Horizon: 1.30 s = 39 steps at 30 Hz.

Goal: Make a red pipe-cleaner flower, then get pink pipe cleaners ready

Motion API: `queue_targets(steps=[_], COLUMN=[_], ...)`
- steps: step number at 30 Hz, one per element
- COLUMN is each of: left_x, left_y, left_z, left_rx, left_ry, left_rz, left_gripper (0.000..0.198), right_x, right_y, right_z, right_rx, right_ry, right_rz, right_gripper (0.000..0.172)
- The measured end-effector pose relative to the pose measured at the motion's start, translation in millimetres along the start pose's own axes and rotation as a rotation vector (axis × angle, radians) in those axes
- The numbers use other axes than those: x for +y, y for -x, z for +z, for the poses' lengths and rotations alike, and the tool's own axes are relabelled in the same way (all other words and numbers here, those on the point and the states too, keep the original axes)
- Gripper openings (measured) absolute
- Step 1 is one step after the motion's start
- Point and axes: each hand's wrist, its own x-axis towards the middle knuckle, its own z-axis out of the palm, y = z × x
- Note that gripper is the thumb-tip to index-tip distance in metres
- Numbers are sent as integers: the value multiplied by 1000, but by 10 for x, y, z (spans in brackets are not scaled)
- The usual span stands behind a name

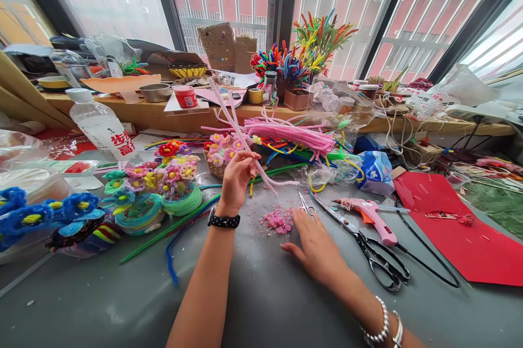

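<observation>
My left hand (237,182), raised over the table, is closed round a few pale pink pipe cleaners (231,114). They slant up to the left, and their lower ends stick out to the right below my fingers. My right hand (318,247) lies palm down with the thumb apart. Its fingertips reach the handles of small scissors (306,206), partly covering them; no grip shows. Beside its thumb is a small heap of pink fuzzy clippings (278,221). Behind my left hand lies a thick bundle of pink pipe cleaners (294,134).
At right are large black-handled scissors (368,250), a pink glue gun (373,217) with its cord, and red card (461,233). Pipe-cleaner flower pots (182,198) and a water bottle (102,130) stand at left. A cluttered wooden ledge (241,114) runs below the windows.
</observation>
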Motion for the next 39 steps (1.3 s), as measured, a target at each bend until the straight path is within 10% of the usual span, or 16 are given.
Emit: queue_targets(steps=[11,18,28,39], left_x=[4,20,24,18], left_y=[-4,8,4,4], left_z=[23,36,29,15], left_rx=[10,12,10,5], left_ry=[6,-4,-4,-6], left_rz=[-4,-12,-9,-6], left_gripper=[7,7,6,7], right_x=[-151,-125,170,-76], right_y=[-265,-376,-180,-463], right_z=[76,70,-172,-148], right_rx=[-2,-53,-27,-33], right_ry=[-74,-107,-132,-167], right_rz=[-106,-473,-284,-232], right_gripper=[72,45,58,23])
